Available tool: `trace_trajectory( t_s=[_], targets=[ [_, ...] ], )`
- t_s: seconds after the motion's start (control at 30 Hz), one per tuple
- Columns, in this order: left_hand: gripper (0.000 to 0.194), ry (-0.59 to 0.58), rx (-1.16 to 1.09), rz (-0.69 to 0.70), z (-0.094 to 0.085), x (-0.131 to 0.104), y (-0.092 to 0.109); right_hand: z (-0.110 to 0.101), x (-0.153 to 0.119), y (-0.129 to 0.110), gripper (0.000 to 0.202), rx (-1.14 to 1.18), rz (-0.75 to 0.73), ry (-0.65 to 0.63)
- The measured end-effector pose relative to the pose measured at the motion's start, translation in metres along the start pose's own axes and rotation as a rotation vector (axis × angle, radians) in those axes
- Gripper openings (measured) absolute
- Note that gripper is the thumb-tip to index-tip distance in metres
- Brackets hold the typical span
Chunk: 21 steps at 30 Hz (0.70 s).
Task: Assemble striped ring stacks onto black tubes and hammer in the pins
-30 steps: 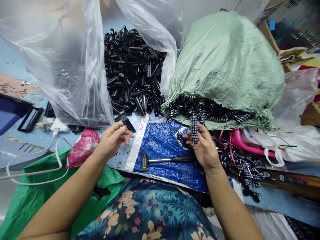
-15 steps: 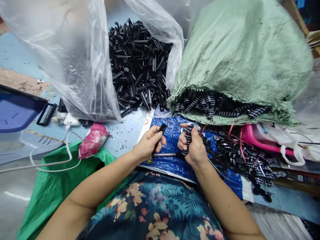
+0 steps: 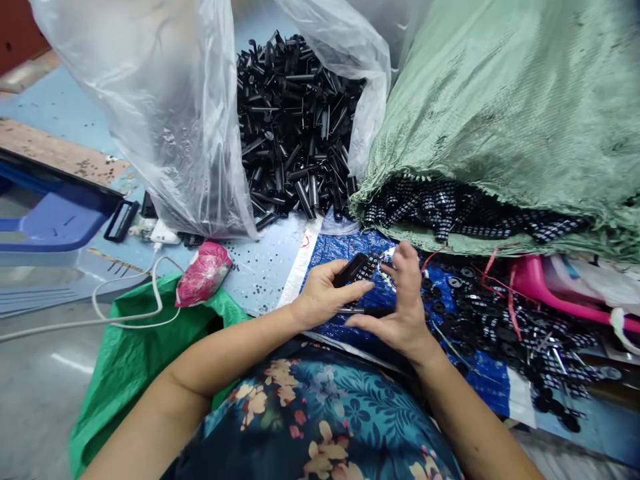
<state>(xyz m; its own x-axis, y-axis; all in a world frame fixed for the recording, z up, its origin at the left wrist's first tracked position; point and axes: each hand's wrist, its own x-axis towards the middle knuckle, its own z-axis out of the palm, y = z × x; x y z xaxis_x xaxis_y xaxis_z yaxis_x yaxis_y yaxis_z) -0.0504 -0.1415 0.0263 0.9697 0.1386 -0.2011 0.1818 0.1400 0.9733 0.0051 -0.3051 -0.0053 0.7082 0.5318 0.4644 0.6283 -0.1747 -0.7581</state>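
Observation:
My left hand is closed on a black plastic holder, gripped between thumb and fingers. A black strip printed with white characters shows at the holder's far end, against it. My right hand is just to the right, its fingers and thumb spread apart and nothing held in it. Beneath the hands a rod-like tool with a metal shaft lies on the blue plastic sheet; part of it is hidden by my hands.
Behind stands a clear plastic bag with many black plastic pieces. A green woven sack of printed strips lies to its right. Black discs and metal pins are heaped at right; a pink wrapped bundle sits left.
The printed strip has gone from my right hand to the holder in my left. My right hand has opened, and my left has moved right. The view has shifted slightly.

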Motion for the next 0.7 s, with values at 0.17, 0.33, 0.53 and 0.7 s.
trace_trajectory(
  t_s=[0.17,0.33,0.53,0.7],
  targets=[
    [0.052,0.079,0.025,-0.007,0.001,-0.004,-0.001,-0.009,-0.002,-0.006,0.1,-0.229,-0.225,0.004],
    [0.045,0.115,-0.007,0.032,0.008,-0.006,-0.001,-0.005,-0.008,-0.014,0.101,-0.374,-0.276,0.057],
    [0.035,0.064,-0.109,-0.015,0.002,-0.005,-0.007,0.001,-0.015,-0.015,0.097,-0.517,-0.24,0.043],
    [0.034,0.103,-0.077,0.002,0.001,-0.005,-0.013,0.008,-0.015,-0.02,0.099,-0.525,-0.189,0.011]
  ],
)
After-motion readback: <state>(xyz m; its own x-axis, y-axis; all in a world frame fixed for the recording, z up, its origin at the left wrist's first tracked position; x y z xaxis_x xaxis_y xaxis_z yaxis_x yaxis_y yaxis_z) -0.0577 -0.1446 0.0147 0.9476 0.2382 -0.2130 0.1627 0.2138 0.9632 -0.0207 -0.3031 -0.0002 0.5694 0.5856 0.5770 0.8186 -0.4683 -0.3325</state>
